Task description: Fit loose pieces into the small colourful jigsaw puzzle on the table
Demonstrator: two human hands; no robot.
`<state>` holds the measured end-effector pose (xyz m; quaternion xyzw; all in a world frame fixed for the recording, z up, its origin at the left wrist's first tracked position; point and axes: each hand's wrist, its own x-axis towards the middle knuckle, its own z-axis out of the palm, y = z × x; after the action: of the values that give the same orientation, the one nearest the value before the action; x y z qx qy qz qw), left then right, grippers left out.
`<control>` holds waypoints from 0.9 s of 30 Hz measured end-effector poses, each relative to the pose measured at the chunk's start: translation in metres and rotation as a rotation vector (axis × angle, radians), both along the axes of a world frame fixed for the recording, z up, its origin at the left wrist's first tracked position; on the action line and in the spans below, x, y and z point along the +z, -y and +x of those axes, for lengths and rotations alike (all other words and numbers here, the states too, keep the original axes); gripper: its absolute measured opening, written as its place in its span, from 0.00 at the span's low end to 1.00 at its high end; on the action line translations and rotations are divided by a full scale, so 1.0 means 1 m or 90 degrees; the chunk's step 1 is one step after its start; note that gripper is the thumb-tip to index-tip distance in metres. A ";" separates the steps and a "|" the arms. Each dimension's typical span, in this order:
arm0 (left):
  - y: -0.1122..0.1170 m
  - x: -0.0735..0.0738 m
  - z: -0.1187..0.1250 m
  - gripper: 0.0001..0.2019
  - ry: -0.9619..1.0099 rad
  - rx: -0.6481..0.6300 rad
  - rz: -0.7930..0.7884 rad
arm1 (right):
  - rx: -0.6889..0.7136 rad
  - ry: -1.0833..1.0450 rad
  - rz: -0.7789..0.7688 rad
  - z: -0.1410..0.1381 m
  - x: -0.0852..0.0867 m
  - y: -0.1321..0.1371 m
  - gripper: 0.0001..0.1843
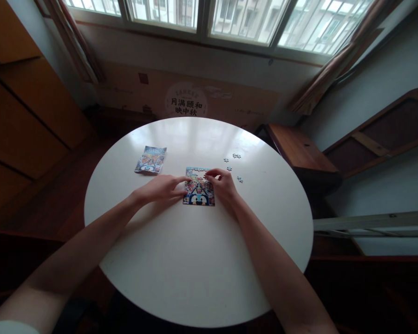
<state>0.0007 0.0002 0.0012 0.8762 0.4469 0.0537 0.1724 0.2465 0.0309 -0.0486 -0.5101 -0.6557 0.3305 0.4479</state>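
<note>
- Two bare forearms reach in from the bottom edge, over the near rim of a round white table (195, 278).
- Left hand (160, 188) lies palm down on the tabletop, fingers loosely stretched, its fingertips touching the left edge of the jigsaw puzzle (198, 191); it grips nothing.
- Right hand (223, 183) rests on the puzzle's right side, thumb and forefinger pinched together at the upper right corner; whether a piece sits between them cannot be told.
- Readable writing appears only on the brown cardboard panel (186, 99) under the window: a round emblem with Chinese characters, "月满颐和" above "映中秋".
- The puzzle is a small upright rectangle, densely coloured, with a blue-and-white cartoon face at its lower edge and an unfilled notch at the top right. It lies flat at the table's middle, between the hands.
- A printed packet (150, 160) in similar colours lies well to the left.
- Several loose pieces (236, 156) are scattered just right of the puzzle.
- Glossy tabletop reflecting window light; dark wood floor, wooden cabinets left, curtains, a wooden stool (296, 150) right.
</note>
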 end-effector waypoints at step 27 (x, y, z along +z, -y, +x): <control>0.002 0.003 0.001 0.26 -0.005 0.007 -0.006 | -0.053 0.230 0.153 -0.003 0.003 0.011 0.14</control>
<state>0.0019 -0.0016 0.0043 0.8729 0.4530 0.0492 0.1745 0.2432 0.0200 -0.0454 -0.5304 -0.7384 0.1345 0.3942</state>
